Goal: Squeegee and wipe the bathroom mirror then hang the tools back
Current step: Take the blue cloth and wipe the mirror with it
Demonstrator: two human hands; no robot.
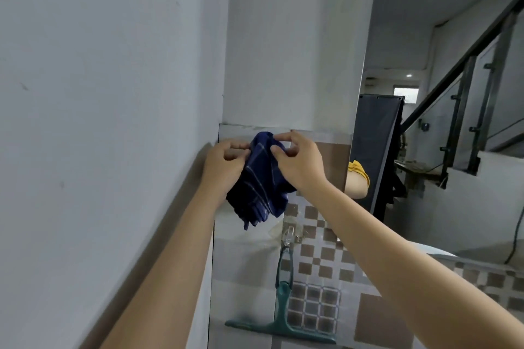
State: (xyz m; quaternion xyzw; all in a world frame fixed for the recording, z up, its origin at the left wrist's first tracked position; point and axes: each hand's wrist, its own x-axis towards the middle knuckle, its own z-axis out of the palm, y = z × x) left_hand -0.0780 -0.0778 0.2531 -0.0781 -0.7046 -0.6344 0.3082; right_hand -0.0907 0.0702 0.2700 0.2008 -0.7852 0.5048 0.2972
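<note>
both hands up at the top edge of the tiled wall panel, working the same cloth.

left hand [226,163]: fingers curled in, thumb and forefinger pinched on the upper left edge of the blue cloth [259,178]. not a full fist, the other fingers are loosely folded under. palm side is against the cloth's left side.

right hand [297,160]: thumb and forefinger pinched on the cloth's top right corner, the remaining fingers bent and tucked into the fabric. wrist covers part of the cloth's right side.

cloth: dark blue with thin pale check lines, bunched between the two hands, bulk hanging down below them in loose folds. held in front of the wall just under the line where white paint meets tile. can't tell if it's touching a hook or the wall behind it; that spot is hidden by fingers and fabric.

squeegee [280,317]: teal, hanging straight down from a clear wall hook [288,235] by its loop handle, blade horizontal at the bottom. directly below the cloth, well apart from both hands. neither hand touches it.

mirror [431,122]: on the right, just beside the tiled panel, reflecting a staircase with glass railing and ceiling lights. an elbow and a bit of yellow sleeve [358,168] show at its left edge, behind the right wrist.

plain white wall [99,93] fills the left.
</note>
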